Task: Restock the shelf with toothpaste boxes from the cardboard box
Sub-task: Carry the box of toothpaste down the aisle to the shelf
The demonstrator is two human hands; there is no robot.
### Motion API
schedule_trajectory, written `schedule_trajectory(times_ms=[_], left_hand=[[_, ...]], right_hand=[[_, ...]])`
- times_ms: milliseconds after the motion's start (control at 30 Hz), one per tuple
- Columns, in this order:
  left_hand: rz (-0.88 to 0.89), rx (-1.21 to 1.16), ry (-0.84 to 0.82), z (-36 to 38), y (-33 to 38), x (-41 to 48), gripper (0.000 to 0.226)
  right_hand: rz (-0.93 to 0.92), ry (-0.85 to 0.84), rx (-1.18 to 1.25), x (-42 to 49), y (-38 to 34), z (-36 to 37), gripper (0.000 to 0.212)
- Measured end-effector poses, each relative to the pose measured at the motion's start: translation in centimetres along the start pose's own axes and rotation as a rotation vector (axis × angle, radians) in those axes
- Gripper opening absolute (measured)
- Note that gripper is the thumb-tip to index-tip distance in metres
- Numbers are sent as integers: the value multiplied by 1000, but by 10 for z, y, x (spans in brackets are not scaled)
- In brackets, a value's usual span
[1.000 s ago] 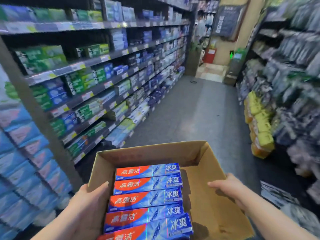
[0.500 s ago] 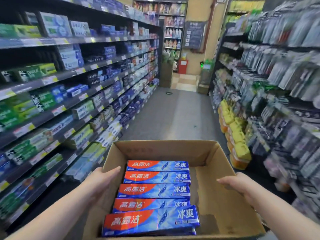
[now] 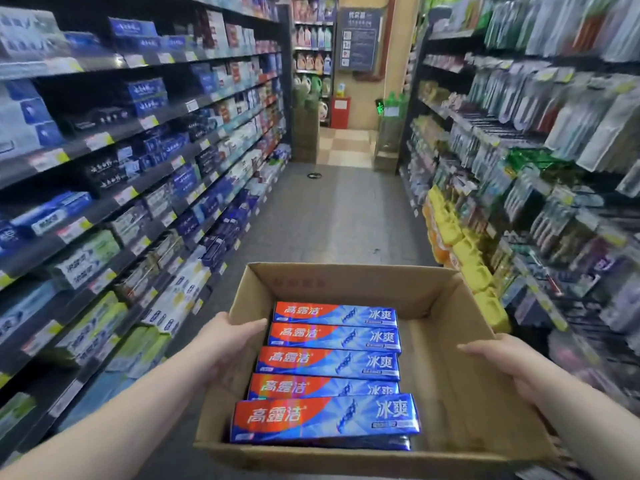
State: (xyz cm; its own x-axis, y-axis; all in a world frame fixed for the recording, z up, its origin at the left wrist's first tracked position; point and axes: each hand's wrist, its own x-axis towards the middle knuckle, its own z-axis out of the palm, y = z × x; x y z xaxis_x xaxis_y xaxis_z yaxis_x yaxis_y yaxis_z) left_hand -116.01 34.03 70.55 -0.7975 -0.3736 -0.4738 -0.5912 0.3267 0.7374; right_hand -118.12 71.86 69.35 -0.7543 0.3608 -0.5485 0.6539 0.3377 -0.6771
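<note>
Cardboard box [image 3: 349,289]: open-topped, brown, carried low in the middle of the aisle between two bare forearms; the far wall stands upright and shows faint reddish print.
Box contents: toothpaste boxes [image 3: 330,363], red and blue with white lettering, lying flat with long sides touching, five visible from the far wall to the near wall; a dark edge of another shows under the nearest one.
Fill: the row sits against the left side of the carton; a strip of bare cardboard floor lies along the right side.
Nearest toothpaste box [image 3: 325,419]: lies highest, overlapping the one behind it, close to the near wall.
Left hand [image 3: 225,344]: grip closed on the left wall of the carton, thumb hooked over the rim toward the packs, fingers hidden outside the wall.
Right hand [image 3: 498,358]: grip on the right wall, thumb laid over the rim, the other fingers out of sight behind the cardboard.
Left shelf [image 3: 114,202]: dark tiered shelving running down the aisle, filled with blue, white and green boxed goods behind pale price tags; blurred, so brands are unreadable.
Right shelf [image 3: 540,140]: hanging blister packs in rows, also blurred, with yellow packs [image 3: 467,251] stacked low just beyond the carton's far right corner.
Floor [image 3: 332,216]: grey, open down the aisle to a checkered patch at the far end.
Far end: bottles on shelves [image 3: 313,36] and a dark notice board [image 3: 358,38] on a tan wall.
</note>
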Motion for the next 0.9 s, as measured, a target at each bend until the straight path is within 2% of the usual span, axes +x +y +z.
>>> schedule_trajectory(times_ms=[167, 367, 533, 667, 800, 900], left_hand=[[-31, 14, 37, 41, 54, 69, 79], [-117, -108, 79, 83, 133, 158, 76], [-110, -144, 117, 99, 189, 221, 64], [-111, -162, 113, 98, 235, 290, 67], [-86, -198, 87, 100, 278, 368, 62], [-70, -182, 99, 97, 316, 428, 67]], right_hand=[[-54, -41, -73, 98, -61, -11, 80], [-94, -98, -99, 214, -162, -31, 82], [-160, -127, -139, 289, -241, -33, 72], [-187, -142, -118, 354, -301, -21, 60], [-139, -155, -117, 425, -357, 3, 59], [-108, -152, -99, 477, -401, 19, 64]])
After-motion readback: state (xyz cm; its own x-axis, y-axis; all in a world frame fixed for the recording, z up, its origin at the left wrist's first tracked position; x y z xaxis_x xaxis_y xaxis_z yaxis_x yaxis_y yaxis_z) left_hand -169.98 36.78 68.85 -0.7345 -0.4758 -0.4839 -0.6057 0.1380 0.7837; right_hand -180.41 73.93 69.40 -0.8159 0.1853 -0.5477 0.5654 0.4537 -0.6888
